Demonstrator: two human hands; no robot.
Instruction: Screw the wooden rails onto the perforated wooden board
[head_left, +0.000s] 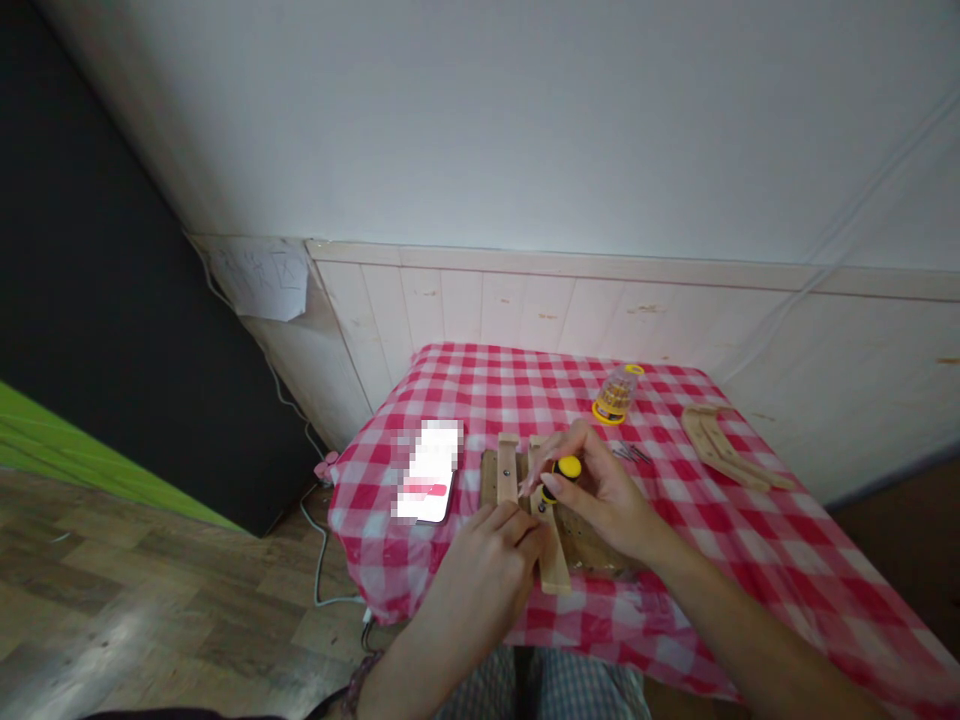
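Observation:
My right hand [606, 508] is closed around the yellow and black handle of a screwdriver [569, 467], its yellow cap showing between thumb and fingers. The tool's tip is hidden; it stands over a light wooden slat [555, 572] near a dark screw. My left hand [487, 560] has its fingers curled down on the wood, apparently gripping the slats near their lower part. A second wooden slat [508, 462] with a dark screw lies alongside to the left. Both slats rest across a wider, darker wooden board [596, 545].
A phone [431, 475] lies on the left of the red checked tablecloth [495, 370]. A clear bit case with yellow ends [616, 395] stands behind. Several small metal pieces [631, 452] lie before it, and angled wooden parts [724, 448] at right. Cables [322, 560] hang at left.

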